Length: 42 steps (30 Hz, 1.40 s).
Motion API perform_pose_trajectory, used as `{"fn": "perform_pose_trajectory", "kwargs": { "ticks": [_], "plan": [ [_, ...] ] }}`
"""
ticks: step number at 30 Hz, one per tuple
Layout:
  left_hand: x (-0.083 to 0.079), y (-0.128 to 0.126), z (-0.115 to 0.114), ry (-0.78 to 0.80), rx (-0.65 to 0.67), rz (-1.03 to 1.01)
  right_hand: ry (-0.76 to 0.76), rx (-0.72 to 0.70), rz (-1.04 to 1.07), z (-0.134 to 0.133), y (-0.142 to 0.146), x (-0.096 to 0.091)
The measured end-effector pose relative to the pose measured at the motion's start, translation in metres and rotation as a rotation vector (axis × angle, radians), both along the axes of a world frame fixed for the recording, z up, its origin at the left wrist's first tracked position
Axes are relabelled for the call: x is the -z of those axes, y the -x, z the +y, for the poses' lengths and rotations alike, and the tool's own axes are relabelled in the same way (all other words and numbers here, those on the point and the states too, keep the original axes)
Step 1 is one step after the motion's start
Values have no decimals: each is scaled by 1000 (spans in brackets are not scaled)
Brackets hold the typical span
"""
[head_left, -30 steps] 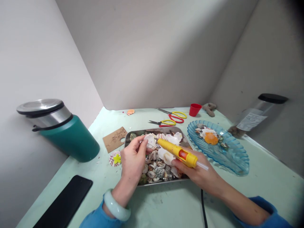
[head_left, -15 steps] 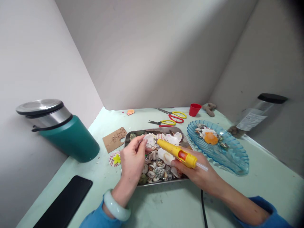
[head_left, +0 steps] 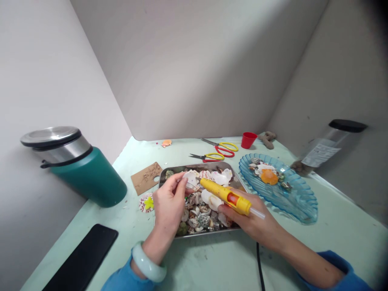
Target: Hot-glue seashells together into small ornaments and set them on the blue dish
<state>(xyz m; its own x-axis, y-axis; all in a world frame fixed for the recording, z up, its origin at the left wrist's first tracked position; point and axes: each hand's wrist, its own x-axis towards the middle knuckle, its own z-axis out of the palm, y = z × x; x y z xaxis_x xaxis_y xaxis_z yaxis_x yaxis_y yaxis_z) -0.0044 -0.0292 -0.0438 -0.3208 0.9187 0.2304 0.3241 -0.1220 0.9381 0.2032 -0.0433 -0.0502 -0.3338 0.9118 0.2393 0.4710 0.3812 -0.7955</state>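
On the desk [head_left: 206,258], the metal tray [head_left: 236,180] contains mixed shells [head_left: 203,220]; the blue dish [head_left: 303,206] contains small shells and an orange shell [head_left: 269,176]. Above the tray, the right hand [head_left: 257,218] grips the yellow glue gun [head_left: 222,191], its long axis diagonal, nozzle [head_left: 198,178] pointing forward and left toward the white shell [head_left: 190,177] pinched by the left hand [head_left: 169,202].

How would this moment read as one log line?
left hand: at white shell, grip unclear | right hand: holding glue gun, tip toward white shell | tray: shells inside
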Motion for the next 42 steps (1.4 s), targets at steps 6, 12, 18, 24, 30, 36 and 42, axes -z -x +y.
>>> {"fn": "perform_pose_trajectory", "kwargs": {
  "ticks": [6, 12, 18, 24, 30, 36, 42],
  "plan": [
    [-2, 0, -1, 5, 2, 2, 10, 37, 21, 0, 0, 1],
    [1, 0, 0, 0, -4, -1, -30, 12, -14, 0, -1, 1],
    [0, 0, 0, -5, 9, 24, -1, 25, 3, -1, 0, 0],
    [0, 0, 0, -6, 8, 8, -35, 1, -34, -1, 0, -1],
    [1, 1, -1, -4, 4, 4, -48, -8, -45, 0, 1, -3],
    [-1, 0, -1, 31, -20, 15, -28, 35, -11, 0, 1, 2],
    [-3, -1, -1, 43, -22, -4, -39, 12, -32, 1, 1, -1]
  ]
}}
